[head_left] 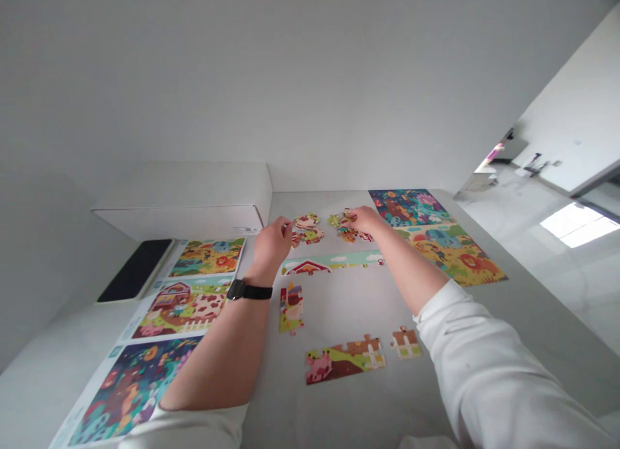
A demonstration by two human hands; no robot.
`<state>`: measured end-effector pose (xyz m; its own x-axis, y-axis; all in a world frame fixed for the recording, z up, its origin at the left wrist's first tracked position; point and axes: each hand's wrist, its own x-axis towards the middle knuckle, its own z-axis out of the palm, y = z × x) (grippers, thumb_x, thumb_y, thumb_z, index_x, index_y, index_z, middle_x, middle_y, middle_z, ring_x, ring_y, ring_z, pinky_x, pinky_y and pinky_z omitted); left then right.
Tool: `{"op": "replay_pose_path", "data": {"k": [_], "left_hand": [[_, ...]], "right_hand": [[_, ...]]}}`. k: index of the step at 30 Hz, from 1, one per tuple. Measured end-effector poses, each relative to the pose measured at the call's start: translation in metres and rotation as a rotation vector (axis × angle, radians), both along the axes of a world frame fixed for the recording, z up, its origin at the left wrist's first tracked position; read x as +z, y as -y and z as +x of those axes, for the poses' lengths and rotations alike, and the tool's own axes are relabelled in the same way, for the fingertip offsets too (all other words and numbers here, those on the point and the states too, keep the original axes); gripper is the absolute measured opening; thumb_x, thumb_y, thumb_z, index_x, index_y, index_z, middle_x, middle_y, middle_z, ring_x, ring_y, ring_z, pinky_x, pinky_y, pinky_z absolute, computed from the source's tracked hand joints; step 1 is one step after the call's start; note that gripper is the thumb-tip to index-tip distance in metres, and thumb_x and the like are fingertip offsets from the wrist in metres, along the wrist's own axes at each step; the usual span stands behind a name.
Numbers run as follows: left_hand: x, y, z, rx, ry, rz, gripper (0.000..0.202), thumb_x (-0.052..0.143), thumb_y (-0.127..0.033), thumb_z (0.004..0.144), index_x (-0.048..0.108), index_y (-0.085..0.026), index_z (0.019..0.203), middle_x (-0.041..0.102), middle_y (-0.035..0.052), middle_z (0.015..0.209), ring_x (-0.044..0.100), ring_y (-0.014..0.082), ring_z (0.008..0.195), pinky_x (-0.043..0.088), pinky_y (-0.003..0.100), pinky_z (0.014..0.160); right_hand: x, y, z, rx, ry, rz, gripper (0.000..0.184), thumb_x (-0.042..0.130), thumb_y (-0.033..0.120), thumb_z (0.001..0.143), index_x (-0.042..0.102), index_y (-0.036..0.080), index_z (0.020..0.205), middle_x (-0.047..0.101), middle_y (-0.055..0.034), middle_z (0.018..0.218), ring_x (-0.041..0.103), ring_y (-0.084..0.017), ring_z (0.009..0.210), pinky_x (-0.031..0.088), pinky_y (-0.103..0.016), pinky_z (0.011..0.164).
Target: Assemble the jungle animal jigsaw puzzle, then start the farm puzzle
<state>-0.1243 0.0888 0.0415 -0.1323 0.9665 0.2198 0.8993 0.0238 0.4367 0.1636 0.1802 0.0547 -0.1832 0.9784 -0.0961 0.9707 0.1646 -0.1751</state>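
My left hand [274, 238], with a black watch on its wrist, is closed with its fingertips pinched at the left edge of a loose heap of jigsaw puzzle pieces [307, 223]. Whatever lies between those fingertips is too small to make out. Across from it, my right hand [366, 220] pinches a puzzle piece over a second heap of pieces [349, 234]. Nearer to me lie joined parts of the puzzle: a top strip with a red barn roof [308, 267], a left side part [291, 308], a bottom strip with a pink pig [320, 366] and a separate fence piece [405, 343].
Left of my arm lies a sheet of printed reference pictures [186, 307], beside a dark phone or tablet [133, 271]. A white box [194, 197] stands behind them against the wall. Two finished-looking pictures, a dark one [411, 207] and a yellow one [458, 255], lie at the right.
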Motion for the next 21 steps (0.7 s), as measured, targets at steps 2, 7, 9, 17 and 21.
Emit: {"op": "replay_pose_path", "data": {"k": [2, 7, 9, 17, 21], "left_hand": [[-0.003, -0.001, 0.0, -0.021, 0.014, 0.008, 0.028, 0.049, -0.039, 0.105, 0.073, -0.027, 0.112, 0.081, 0.0074, 0.101, 0.071, 0.0239, 0.089, 0.039, 0.029, 0.068], [-0.004, -0.001, 0.002, -0.05, 0.039, 0.032, 0.026, 0.051, -0.039, 0.103, 0.074, -0.027, 0.109, 0.08, 0.007, 0.094, 0.07, 0.0243, 0.084, 0.037, 0.03, 0.067], [-0.001, 0.0, 0.005, -0.063, 0.06, 0.038, 0.026, 0.052, -0.039, 0.103, 0.074, -0.027, 0.107, 0.079, 0.007, 0.093, 0.069, 0.0239, 0.083, 0.037, 0.03, 0.067], [0.029, 0.014, 0.016, -0.129, 0.232, 0.067, 0.023, 0.059, -0.035, 0.096, 0.077, -0.021, 0.101, 0.076, 0.0056, 0.085, 0.062, 0.0201, 0.075, 0.036, 0.029, 0.066], [0.043, 0.041, 0.02, -0.21, 0.389, 0.081, 0.027, 0.059, -0.041, 0.095, 0.074, -0.019, 0.093, 0.071, 0.0026, 0.074, 0.057, 0.0168, 0.067, 0.036, 0.027, 0.062]], "right_hand": [[-0.001, -0.001, -0.003, 0.005, 0.012, -0.011, 0.035, 0.078, 0.051, 0.091, 0.084, 0.02, 0.104, 0.082, -0.0145, 0.1, 0.075, -0.027, 0.094, 0.047, -0.031, 0.076], [-0.006, 0.001, -0.003, -0.062, -0.065, 0.031, 0.041, 0.088, 0.044, 0.082, 0.079, 0.02, 0.114, 0.081, -0.0135, 0.112, 0.073, -0.026, 0.096, 0.048, -0.029, 0.076], [-0.008, 0.006, 0.0, -0.105, -0.148, 0.052, 0.037, 0.086, 0.036, 0.084, 0.077, 0.021, 0.116, 0.081, -0.011, 0.113, 0.073, -0.023, 0.093, 0.048, -0.027, 0.075], [0.008, 0.049, 0.011, -0.063, -0.569, -0.008, 0.012, 0.081, 0.027, 0.086, 0.079, 0.022, 0.097, 0.08, -0.0032, 0.085, 0.071, -0.017, 0.074, 0.05, -0.025, 0.068], [0.016, 0.088, 0.01, -0.106, -0.99, -0.072, 0.017, 0.085, 0.028, 0.083, 0.073, 0.02, 0.092, 0.077, -0.002, 0.081, 0.07, -0.015, 0.072, 0.053, -0.025, 0.068]]}}
